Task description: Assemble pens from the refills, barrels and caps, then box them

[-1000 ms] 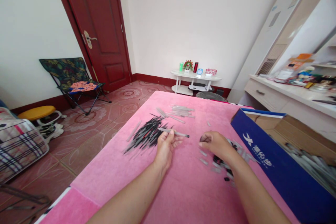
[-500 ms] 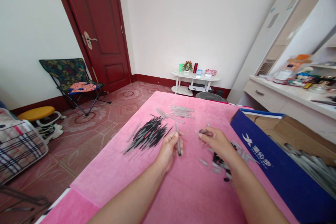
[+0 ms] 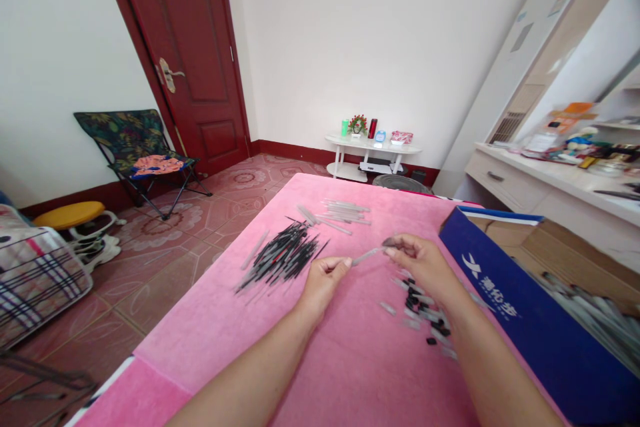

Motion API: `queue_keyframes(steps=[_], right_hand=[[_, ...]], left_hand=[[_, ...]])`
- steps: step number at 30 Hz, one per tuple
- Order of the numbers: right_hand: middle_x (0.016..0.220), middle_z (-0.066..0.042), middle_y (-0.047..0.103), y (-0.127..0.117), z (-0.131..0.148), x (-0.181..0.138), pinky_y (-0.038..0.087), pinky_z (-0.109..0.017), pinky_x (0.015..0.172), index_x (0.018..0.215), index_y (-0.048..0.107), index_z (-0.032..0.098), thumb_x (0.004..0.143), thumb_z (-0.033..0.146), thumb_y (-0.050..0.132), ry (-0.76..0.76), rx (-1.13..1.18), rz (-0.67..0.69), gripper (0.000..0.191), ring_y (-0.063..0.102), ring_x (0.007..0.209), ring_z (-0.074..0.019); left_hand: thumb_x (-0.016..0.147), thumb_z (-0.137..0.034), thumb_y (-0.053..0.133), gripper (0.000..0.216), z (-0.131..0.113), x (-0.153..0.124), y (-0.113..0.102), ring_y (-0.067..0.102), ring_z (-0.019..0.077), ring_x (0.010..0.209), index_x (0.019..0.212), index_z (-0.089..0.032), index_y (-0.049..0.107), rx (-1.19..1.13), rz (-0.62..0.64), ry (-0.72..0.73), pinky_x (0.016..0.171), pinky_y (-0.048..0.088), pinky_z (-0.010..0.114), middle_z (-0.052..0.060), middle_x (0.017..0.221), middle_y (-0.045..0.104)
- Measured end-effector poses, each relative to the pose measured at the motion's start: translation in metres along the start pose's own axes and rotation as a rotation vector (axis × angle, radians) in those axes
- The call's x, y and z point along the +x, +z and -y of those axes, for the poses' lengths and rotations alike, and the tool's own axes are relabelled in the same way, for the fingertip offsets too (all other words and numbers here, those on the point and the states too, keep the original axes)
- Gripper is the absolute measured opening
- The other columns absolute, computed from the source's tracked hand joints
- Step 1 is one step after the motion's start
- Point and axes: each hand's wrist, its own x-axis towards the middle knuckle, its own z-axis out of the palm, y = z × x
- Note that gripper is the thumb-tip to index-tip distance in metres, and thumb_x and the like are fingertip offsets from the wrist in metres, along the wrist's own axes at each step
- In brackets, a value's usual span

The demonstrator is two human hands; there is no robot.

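Observation:
A thin grey translucent pen (image 3: 367,255) spans the gap between my hands above the pink cloth. My left hand (image 3: 327,280) pinches its left end between thumb and fingers. At the other end my right hand (image 3: 413,255) is closed, with a small dark piece (image 3: 388,242) at its fingertips; blur hides whether this is a cap or part of the pen. Left of my left hand lies a heap of thin black and grey pen refills (image 3: 285,255). Below my right hand are scattered small black and clear pieces (image 3: 423,310). Clear pen tubes (image 3: 345,211) lie farther back.
A blue cardboard box (image 3: 493,300) on the right holds many grey pens (image 3: 590,317). The pink cloth (image 3: 240,360) covers the table. Beyond stand a low white table (image 3: 373,143), a folding chair (image 3: 140,147), a yellow stool (image 3: 70,215) and a white dresser (image 3: 520,177).
The pen in my left hand has swung from pointing toward me to pointing right. My right hand has come to its far end. The heaps look unchanged.

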Motion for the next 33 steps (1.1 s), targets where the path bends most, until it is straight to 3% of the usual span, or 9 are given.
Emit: queue_keyframes(steps=[5,13,23,28,33], right_hand=[[0.07,-0.002,0.059,-0.003,0.005,-0.001,0.039,-0.024,0.061,0.076,0.061,0.015,0.07,0.032,0.056,-0.026,-0.024,0.088,0.018,0.052,0.066,-0.0135],[0.063,-0.001,0.055,-0.002,0.004,-0.004,0.036,-0.022,0.054,0.071,0.062,0.015,0.069,0.027,0.054,0.001,-0.051,0.233,0.014,0.047,0.059,-0.012],[0.052,0.003,0.046,0.017,-0.003,-0.004,0.029,-0.021,0.048,0.06,0.056,0.015,0.067,0.024,0.052,0.028,-0.073,0.186,0.012,0.039,0.05,-0.0087],[0.047,0.005,0.041,0.017,-0.005,-0.006,0.027,-0.02,0.046,0.055,0.052,0.015,0.066,0.027,0.054,0.118,0.053,0.225,0.017,0.035,0.046,-0.007],[0.046,0.004,0.045,0.012,-0.002,-0.005,0.029,-0.02,0.046,0.055,0.054,0.015,0.067,0.029,0.054,0.111,0.045,0.256,0.02,0.037,0.045,-0.0075]], left_hand=[[0.068,-0.035,0.06,0.025,0.005,0.001,-0.001,0.054,0.0161,0.065,0.076,-0.014,0.071,0.044,0.02,0.037,0.062,0.039,0.026,0.004,0.071,0.067],[0.067,-0.035,0.062,0.024,0.011,0.0,0.0,0.052,0.0137,0.056,0.068,-0.012,0.068,0.129,0.065,0.089,0.054,0.038,0.023,0.005,0.063,0.064],[0.068,-0.033,0.06,0.023,0.009,-0.005,-0.003,0.049,0.0127,0.052,0.063,-0.012,0.066,0.234,0.015,0.146,0.048,0.034,0.022,0.005,0.058,0.061],[0.071,-0.029,0.057,0.018,-0.003,-0.01,-0.004,0.046,0.0129,0.053,0.064,-0.016,0.067,0.424,0.053,0.319,0.049,0.03,0.023,0.005,0.059,0.057],[0.066,-0.027,0.063,0.009,-0.012,-0.011,-0.005,0.044,0.0139,0.053,0.065,-0.021,0.07,0.402,0.088,0.395,0.053,0.029,0.024,0.004,0.055,0.053]])
